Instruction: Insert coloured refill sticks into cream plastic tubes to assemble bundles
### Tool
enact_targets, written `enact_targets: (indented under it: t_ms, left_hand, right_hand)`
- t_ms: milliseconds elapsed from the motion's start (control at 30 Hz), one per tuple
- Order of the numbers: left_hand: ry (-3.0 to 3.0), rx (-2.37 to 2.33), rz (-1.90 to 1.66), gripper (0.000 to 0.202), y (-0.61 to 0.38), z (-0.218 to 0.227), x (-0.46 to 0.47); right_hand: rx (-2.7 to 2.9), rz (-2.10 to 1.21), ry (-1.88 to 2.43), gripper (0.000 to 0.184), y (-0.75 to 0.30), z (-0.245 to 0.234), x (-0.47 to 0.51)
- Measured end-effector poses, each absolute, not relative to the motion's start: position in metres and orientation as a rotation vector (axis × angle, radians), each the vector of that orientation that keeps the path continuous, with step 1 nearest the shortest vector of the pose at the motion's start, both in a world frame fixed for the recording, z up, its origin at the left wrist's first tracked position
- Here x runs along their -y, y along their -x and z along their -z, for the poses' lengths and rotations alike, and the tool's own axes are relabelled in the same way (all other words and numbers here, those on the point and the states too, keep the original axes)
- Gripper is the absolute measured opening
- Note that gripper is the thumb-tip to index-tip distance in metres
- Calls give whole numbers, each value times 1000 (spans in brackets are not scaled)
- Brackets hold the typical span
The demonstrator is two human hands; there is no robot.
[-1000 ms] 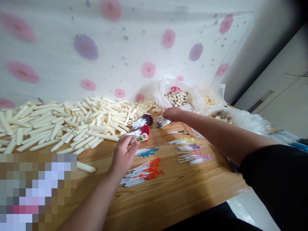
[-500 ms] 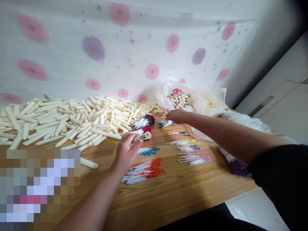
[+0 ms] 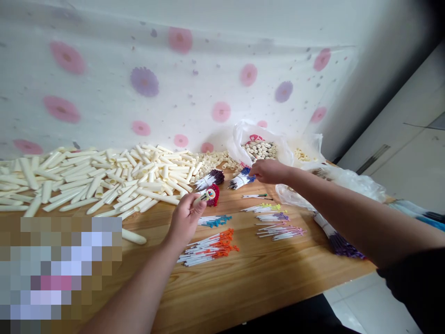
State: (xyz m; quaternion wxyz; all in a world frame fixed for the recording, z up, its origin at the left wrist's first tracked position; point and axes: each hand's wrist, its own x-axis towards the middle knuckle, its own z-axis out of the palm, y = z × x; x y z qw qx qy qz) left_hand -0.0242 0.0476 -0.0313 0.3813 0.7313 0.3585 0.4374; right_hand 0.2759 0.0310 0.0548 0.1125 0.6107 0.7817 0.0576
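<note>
My left hand (image 3: 185, 221) is closed around a cream pen barrel (image 3: 204, 197) whose end shows several coloured tips. It hovers over the wooden table (image 3: 243, 278), just above a blue-tipped refill pile (image 3: 212, 220). My right hand (image 3: 267, 170) reaches across to the back of the table, fingers pinched at a bundle of dark-blue-tipped refills (image 3: 242, 178). What the fingers grip is too small to make out. A red-tipped bundle (image 3: 212, 194) and a maroon-tipped bundle (image 3: 210, 179) lie between the two hands.
A big heap of cream pen barrels (image 3: 86, 181) covers the back left. Orange (image 3: 208, 248), yellow-green (image 3: 262, 207), purple (image 3: 273, 216) and pink (image 3: 281, 230) refill piles lie in front. Plastic bags of parts (image 3: 260, 148) stand at the back right. A purple bundle (image 3: 339, 241) lies near the right edge.
My right hand has drawn slightly right and up from the dark-blue bundle, whose blue tips now show. My left hand stays put with the barrel. The view has shifted a little.
</note>
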Motion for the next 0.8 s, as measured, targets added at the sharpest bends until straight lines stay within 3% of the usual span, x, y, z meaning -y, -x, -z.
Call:
enact_targets:
  t_ms: [167, 300, 633, 800]
  left_hand:
    - [-1701, -850, -930, 35, 20, 28, -38]
    - [-1692, -735, -640, 25, 16, 24, -27]
    - [-1721, -796, -724, 18, 16, 20, -26]
    - [-1706, -807, -735, 16, 13, 22, -24]
  right_hand:
    - [-3013, 225, -1440, 27, -228, -51, 12]
    - [-3259, 450, -1381, 25, -185, -28, 31]
    - [-3371, 883, -2305, 24, -181, 26, 26]
    - [-3341, 1079, -2356, 21, -176, 31, 27]
